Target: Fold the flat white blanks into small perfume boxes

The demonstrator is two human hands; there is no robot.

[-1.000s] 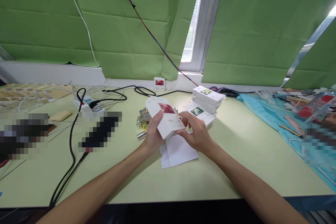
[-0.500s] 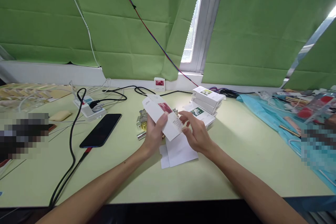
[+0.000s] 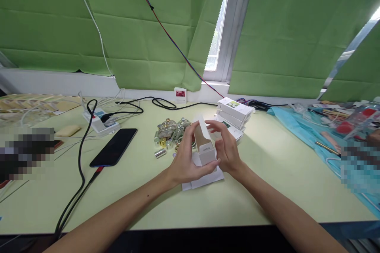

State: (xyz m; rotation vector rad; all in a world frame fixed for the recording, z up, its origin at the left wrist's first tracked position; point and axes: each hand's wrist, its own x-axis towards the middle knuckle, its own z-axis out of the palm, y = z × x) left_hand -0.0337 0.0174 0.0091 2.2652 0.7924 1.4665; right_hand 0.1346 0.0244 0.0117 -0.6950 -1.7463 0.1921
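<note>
A white cardboard box (image 3: 207, 153) stands raised between my hands, tilted, with an open side showing its brown inside. My left hand (image 3: 190, 158) is wrapped round its left side and near end, the thumb across the front. My right hand (image 3: 226, 148) is closed against the box's right side, with its fingertips at the far upper edge. Below lie flat white card pieces (image 3: 204, 178), partly hidden by my hands. Glass bottles (image 3: 169, 128) with metallic caps sit just beyond my left hand, and a silver cap (image 3: 160, 153) lies in front of them.
Beyond my right hand is a stack of white boxes (image 3: 234, 110) with picture labels. A small box (image 3: 180, 95) stands by the wall. To the left are a phone (image 3: 114, 148), a power strip (image 3: 102, 122) and black cables (image 3: 80, 158). Blue sheeting (image 3: 299, 134) covers the right side.
The flat carton has been opened out into a box and turned upright, its printed face no longer in sight. My left hand has shifted right, uncovering the bottles.
</note>
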